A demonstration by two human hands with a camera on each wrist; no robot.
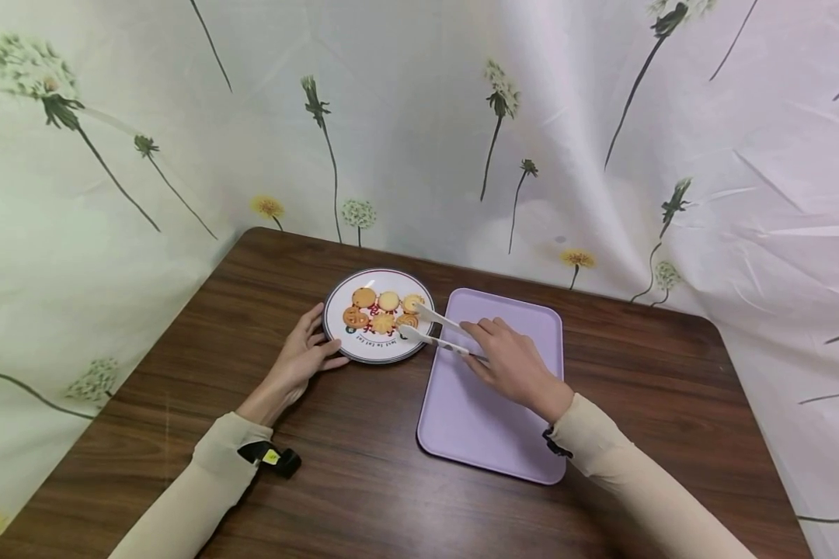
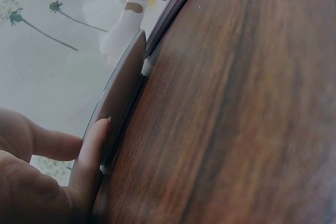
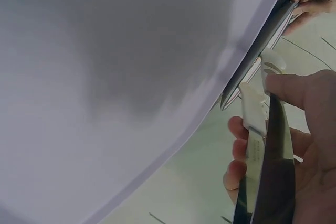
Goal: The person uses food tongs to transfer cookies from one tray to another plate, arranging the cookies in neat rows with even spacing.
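Observation:
My left hand (image 1: 297, 357) holds the left rim of a round white plate (image 1: 391, 281), thumb at the edge; the left wrist view shows its digits at the rim of the plate (image 2: 123, 82). Several cookies (image 1: 383, 323) of different shapes lie on the plate. My right hand (image 1: 510, 365) grips a pair of tongs (image 1: 428, 338) with white, brown-spotted tips. Those tips stand apart over the plate's right side, one on either side of a swirled cookie (image 1: 407, 320). Whether they touch it I cannot tell. In the right wrist view, thumb and fingers press the metal arms of the tongs (image 3: 254, 116).
A light purple tray (image 1: 475, 411) lies right of the plate, under my right hand and forearm. Both stand on a brown wooden table (image 1: 349, 450). Behind the table hangs a white curtain (image 1: 419, 140) printed with dandelions.

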